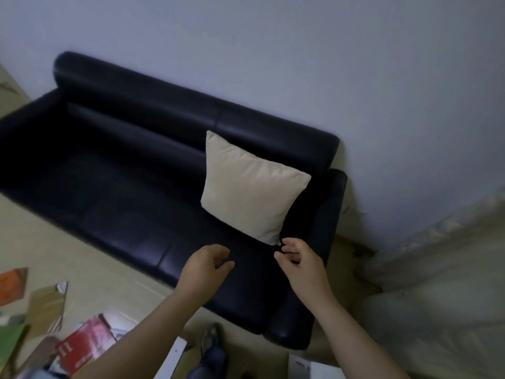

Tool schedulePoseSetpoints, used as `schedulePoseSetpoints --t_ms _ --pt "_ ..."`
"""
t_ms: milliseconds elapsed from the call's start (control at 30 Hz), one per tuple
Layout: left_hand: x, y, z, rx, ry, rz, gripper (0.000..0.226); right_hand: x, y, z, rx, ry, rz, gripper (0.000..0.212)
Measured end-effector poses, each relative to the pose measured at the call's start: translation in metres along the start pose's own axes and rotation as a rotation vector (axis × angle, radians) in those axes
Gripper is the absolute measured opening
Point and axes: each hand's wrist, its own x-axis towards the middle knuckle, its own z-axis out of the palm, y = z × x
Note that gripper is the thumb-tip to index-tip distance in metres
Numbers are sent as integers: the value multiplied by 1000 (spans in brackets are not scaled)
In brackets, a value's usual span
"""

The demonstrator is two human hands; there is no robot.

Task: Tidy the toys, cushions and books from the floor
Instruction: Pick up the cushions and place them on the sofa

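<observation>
A cream cushion (250, 187) leans against the backrest at the right end of a black leather sofa (114, 187). My right hand (299, 259) hovers just below the cushion's lower corner, fingers loosely curled and apart, holding nothing. My left hand (206, 265) floats over the sofa seat to the left of it, fingers also curled and apart, holding nothing. Several books and magazines lie on the floor at the lower left, among them a red one (84, 344), an orange one (11, 287) and a brown one (47, 305).
A pale wall runs behind the sofa. A light fabric-covered shape (437, 296) fills the right side. My foot and trouser leg (211, 348) stand on the beige floor in front of the sofa. White papers (308, 367) lie near the bottom edge.
</observation>
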Motion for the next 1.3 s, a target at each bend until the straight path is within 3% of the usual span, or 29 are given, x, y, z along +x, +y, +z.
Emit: schedulePoseSetpoints --t_ms 400,767,1100,1300 --pt "-125 -75 -37 -25 167 -184 26 -77 -10 83 -67 -287 -33 36" --pt "-309 -250 -85 -107 241 -482 27 -226 -30 244 -173 -596 -41 35" --pt "-483 -397 -134 -126 240 -617 24 -387 -23 388 -264 -710 -53 28" --pt "-517 -439 -147 -148 226 -633 20 -421 -28 430 -324 -732 -24 32"
